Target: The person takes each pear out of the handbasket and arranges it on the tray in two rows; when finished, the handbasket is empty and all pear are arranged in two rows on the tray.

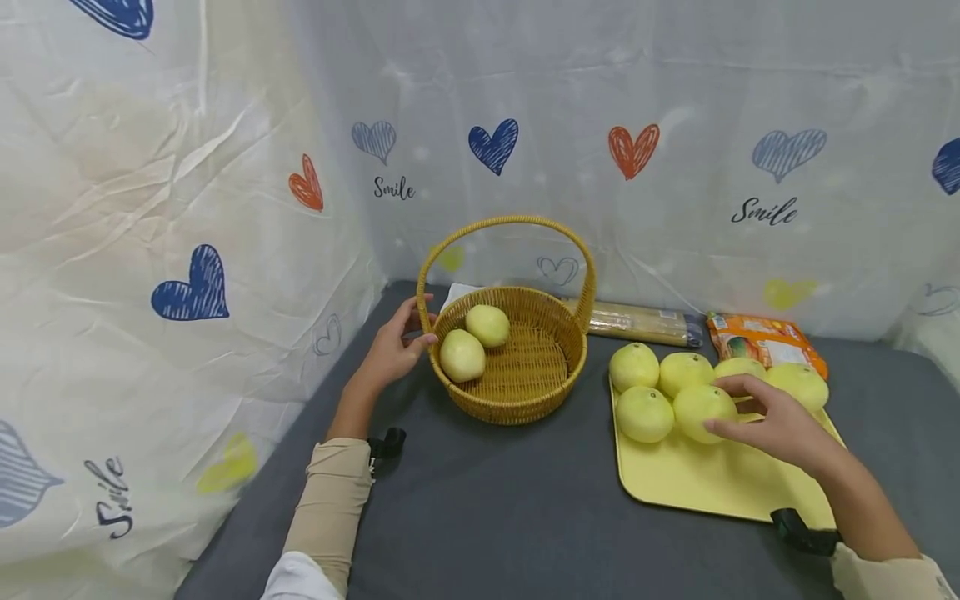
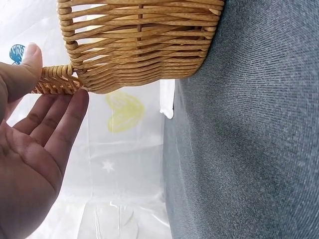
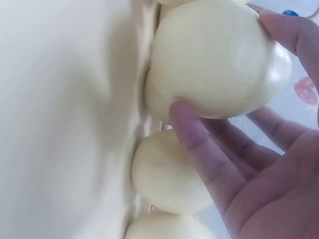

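A round wicker basket [image 1: 525, 408] with a tall arched handle stands on the table, two pale yellow melons [image 1: 462, 356] inside against its left wall. My left hand [image 1: 396, 343] holds the lower left end of the handle, thumb on one side and fingers on the other, as the left wrist view shows. On the yellow tray [image 1: 693, 483] at the right, several similar melons sit close together in two rows. With thumb and fingers spread around it, my right hand [image 1: 780, 421] grips the front-row melon [image 3: 214, 59]; neighbouring melons [image 3: 169, 172] lie beside it.
Behind the basket lies a long clear-wrapped pack [image 1: 637, 323] of pale sticks or noodles. An orange packet [image 1: 768, 337] rests behind the tray. Dark grey cloth [image 1: 525, 508] covers the table, and a heart-printed curtain [image 1: 562, 92] hangs along the back and left.
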A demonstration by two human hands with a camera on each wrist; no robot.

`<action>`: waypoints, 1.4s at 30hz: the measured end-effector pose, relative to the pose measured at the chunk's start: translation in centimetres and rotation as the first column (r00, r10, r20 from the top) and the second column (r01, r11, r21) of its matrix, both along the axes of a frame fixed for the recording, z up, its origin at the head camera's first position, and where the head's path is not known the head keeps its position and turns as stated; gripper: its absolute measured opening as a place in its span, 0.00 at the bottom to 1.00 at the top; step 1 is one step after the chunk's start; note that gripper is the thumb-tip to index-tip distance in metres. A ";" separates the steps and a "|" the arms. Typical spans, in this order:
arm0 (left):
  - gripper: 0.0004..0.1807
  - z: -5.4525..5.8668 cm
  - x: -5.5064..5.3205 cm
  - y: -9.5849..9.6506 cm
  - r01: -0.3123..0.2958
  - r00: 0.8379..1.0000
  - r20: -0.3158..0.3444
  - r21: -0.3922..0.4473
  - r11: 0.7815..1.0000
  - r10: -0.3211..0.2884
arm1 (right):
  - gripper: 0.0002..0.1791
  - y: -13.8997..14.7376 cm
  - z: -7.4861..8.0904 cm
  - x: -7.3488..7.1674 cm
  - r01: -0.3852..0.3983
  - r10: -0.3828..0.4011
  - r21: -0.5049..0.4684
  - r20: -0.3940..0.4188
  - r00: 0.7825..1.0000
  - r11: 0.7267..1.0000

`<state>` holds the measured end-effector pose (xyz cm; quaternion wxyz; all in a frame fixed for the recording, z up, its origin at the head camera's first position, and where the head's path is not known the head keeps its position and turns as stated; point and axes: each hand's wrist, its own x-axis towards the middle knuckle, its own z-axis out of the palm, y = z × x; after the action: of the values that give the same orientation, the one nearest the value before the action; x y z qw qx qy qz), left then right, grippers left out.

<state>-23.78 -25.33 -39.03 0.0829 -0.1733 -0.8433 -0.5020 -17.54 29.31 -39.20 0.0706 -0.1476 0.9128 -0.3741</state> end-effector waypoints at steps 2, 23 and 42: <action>0.34 -0.1 0.0 0.0 0.004 1.000 0.002 0.002 1.000 -0.004 | 0.35 0.0 -0.4 0.0 -0.020 0.020 0.007 -0.026 0.999 1.000; 0.34 0.0 0.3 -0.5 -0.024 1.000 -0.001 -0.022 0.999 0.023 | 0.33 -1.2 -0.6 -0.5 -0.065 0.072 0.060 -0.111 0.991 0.996; 0.34 0.2 0.2 0.1 -0.012 1.000 0.007 -0.025 1.000 0.012 | 0.23 -9.0 4.7 -1.9 -0.194 0.192 0.011 -0.192 0.962 0.981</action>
<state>-23.58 -25.25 -38.81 0.0808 -0.1675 -0.8509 -0.4913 -19.40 20.28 -34.46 0.0177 -0.2715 0.8953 -0.3529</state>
